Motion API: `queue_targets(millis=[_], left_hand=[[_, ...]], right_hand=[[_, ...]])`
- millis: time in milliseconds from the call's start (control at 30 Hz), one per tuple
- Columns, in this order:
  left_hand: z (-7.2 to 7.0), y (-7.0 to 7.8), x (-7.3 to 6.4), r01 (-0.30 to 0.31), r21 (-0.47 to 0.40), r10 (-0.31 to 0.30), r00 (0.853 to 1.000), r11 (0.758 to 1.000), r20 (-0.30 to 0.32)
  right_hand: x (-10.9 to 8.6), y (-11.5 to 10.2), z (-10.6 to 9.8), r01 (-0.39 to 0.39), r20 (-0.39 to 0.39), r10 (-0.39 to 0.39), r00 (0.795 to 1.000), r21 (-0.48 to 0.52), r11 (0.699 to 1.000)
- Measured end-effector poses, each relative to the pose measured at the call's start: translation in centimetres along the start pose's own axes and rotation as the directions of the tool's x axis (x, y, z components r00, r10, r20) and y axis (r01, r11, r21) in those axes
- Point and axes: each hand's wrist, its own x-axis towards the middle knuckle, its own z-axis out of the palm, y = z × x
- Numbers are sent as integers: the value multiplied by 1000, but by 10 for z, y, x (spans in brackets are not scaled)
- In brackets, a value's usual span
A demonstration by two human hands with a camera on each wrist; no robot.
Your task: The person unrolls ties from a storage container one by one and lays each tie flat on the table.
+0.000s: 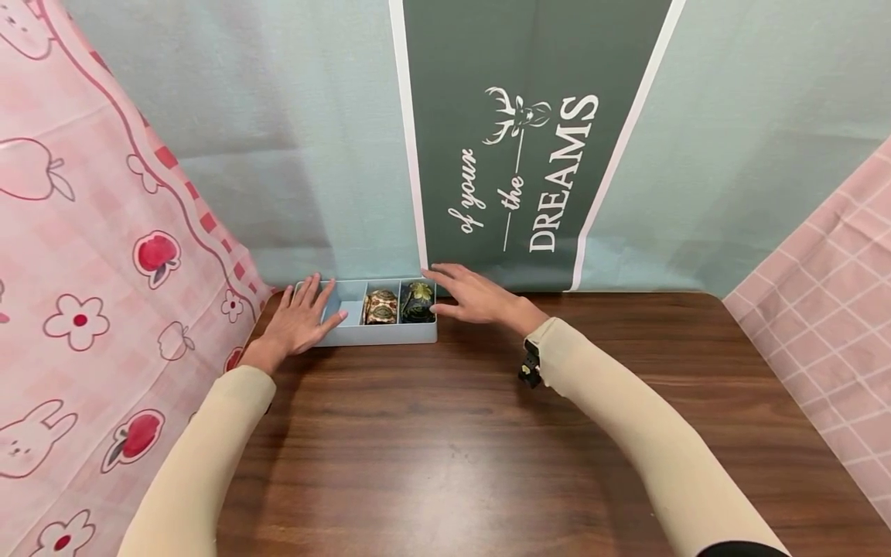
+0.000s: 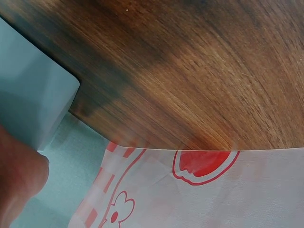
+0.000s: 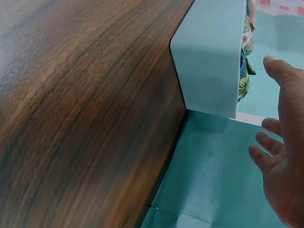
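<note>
A light blue divided box (image 1: 390, 334) stands at the back edge of the wooden table. Its rightmost compartment contains a dark cloth bundle (image 1: 418, 302) with a green and yellow leaf pattern. Beside that sits a cream and brown patterned cloth bundle (image 1: 381, 307). Bare floor shows in the compartment to the left. My left hand (image 1: 295, 321) lies spread over the box's left end, thumb across its front rim. At the right end, my right hand (image 1: 473, 297) has its fingers extended near the corner; in the right wrist view they look apart from the box wall (image 3: 209, 61).
The brown wooden table (image 1: 445, 449) extends in front and to the right. A blue-green backdrop (image 1: 334, 155) hangs directly behind the box. Pink printed cloth (image 1: 90, 271) borders the left side, and pink checked cloth (image 1: 828, 325) the right.
</note>
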Motion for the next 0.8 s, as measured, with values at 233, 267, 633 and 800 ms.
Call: queue_targets(millis=[233,267,633,800], left_hand=[[-1,2,-1,2,-6,-2,1000,1000,-2],[0,2,-1,0,-7,0,1000,1000,-2],[2,3,0,2,-6,-2,1000,1000,-2],[2,2,0,9,-4,-9,1000,1000,-7]], right_hand=[[9,-3,4,16,14,-16,1000,-3,1000],[10,-3,5,18,14,-18,1000,-5,1000],[19,-3,14,82,2,-82,997,12,997],[25,-4,15,92,-4,-92,996,9,996]])
